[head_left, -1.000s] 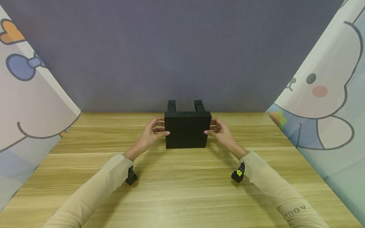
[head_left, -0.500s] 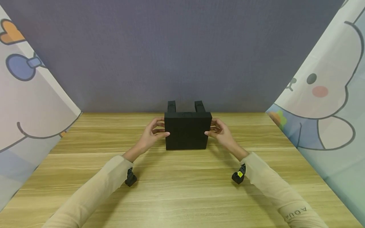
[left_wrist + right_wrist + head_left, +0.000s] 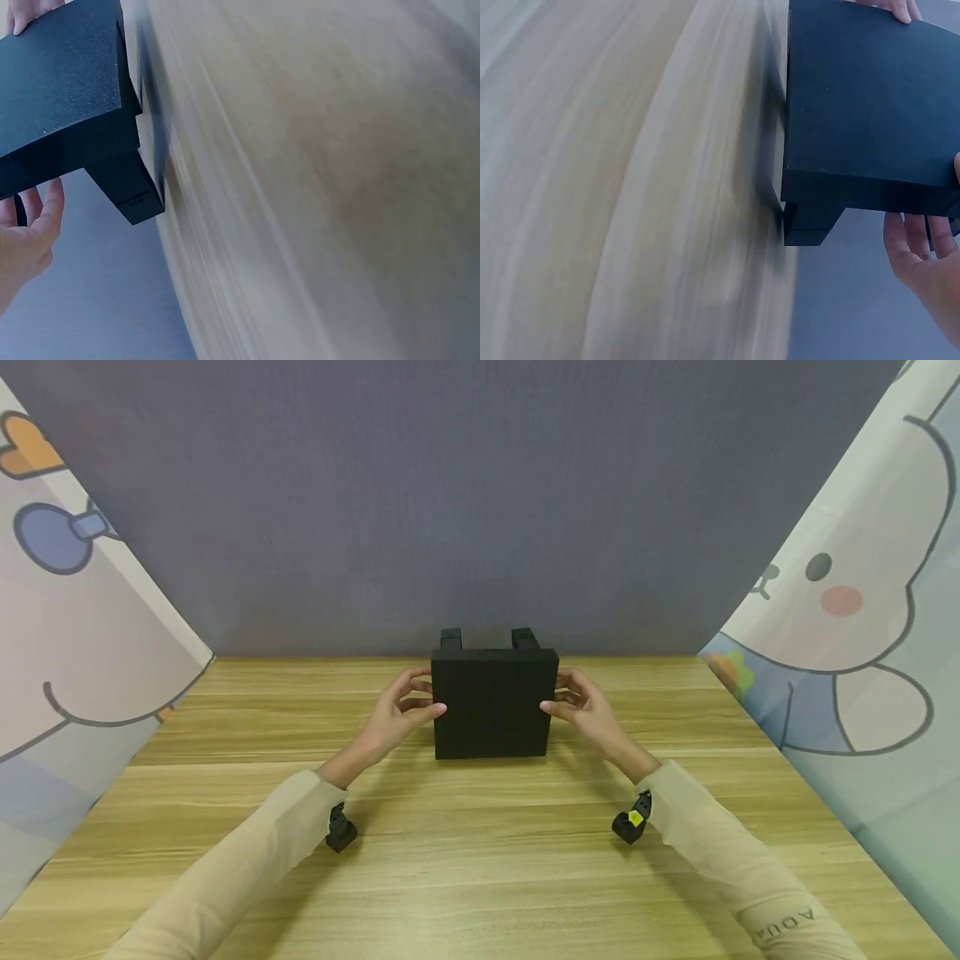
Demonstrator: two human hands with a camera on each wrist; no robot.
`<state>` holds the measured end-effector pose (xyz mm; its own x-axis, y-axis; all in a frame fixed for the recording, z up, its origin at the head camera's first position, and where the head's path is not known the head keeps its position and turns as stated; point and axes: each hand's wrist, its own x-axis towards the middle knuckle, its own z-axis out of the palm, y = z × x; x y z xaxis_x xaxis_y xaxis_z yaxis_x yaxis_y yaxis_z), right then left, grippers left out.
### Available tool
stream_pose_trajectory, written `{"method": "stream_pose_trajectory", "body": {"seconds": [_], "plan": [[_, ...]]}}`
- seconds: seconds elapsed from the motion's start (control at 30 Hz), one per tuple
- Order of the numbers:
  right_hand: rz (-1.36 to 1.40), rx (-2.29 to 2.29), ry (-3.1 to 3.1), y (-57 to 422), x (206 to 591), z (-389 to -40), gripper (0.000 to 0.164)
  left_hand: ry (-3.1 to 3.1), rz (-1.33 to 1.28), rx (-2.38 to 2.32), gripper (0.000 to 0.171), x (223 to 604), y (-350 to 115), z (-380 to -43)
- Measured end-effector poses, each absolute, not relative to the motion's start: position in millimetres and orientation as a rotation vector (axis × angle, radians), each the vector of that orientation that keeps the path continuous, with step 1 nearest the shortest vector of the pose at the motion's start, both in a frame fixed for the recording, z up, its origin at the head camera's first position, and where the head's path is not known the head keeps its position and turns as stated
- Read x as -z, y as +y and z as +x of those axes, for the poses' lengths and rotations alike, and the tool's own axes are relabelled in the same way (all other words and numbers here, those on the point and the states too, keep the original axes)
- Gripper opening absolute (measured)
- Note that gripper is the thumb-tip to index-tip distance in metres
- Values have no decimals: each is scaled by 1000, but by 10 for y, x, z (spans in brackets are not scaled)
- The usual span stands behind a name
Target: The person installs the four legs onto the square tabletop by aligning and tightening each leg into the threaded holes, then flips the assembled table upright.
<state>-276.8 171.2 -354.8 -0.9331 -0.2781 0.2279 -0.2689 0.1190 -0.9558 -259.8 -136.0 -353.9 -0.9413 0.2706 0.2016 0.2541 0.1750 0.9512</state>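
Observation:
A black square piece of furniture (image 3: 491, 706), like a small stool or side table with stubby legs, stands tipped on its side, its flat top facing me. Two of its legs (image 3: 451, 638) show behind its upper edge in the head view. My left hand (image 3: 395, 710) grips its left side, thumb on the flat face and fingers behind. On the opposite side my right hand (image 3: 588, 710) holds it in the same way. The left wrist view shows one leg (image 3: 129, 187) below the slab, near the tabletop; another leg (image 3: 810, 223) appears in the right wrist view.
The wood-grain table (image 3: 480, 877) spreads around the black piece. Close behind it rises a grey padded wall (image 3: 480, 510). Cartoon-printed sheets hang at left (image 3: 97, 635) and right (image 3: 862, 635).
The black piece has tilted slightly: its lower edge has come a little toward me, and more of the flat face shows. Both hands keep their grip.

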Motion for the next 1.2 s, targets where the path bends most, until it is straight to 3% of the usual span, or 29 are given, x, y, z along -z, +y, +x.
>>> {"method": "stream_pose_trajectory", "body": {"seconds": [0.23, 0.73, 1.2], "plan": [[-516, 2020, 2323, 1710, 3485, -2753, 46, 2413, 562, -1921, 57, 3343, -1314, -2469], [-477, 2044, 2325, 1696, 3367, -2726, 52, 2407, 615, -1994, 57, 3411, -1353, -2591], [-454, 2041, 2366, 1684, 3298, -2699, 51, 2404, 473, -1977, 57, 3296, -1330, -2594]]}}
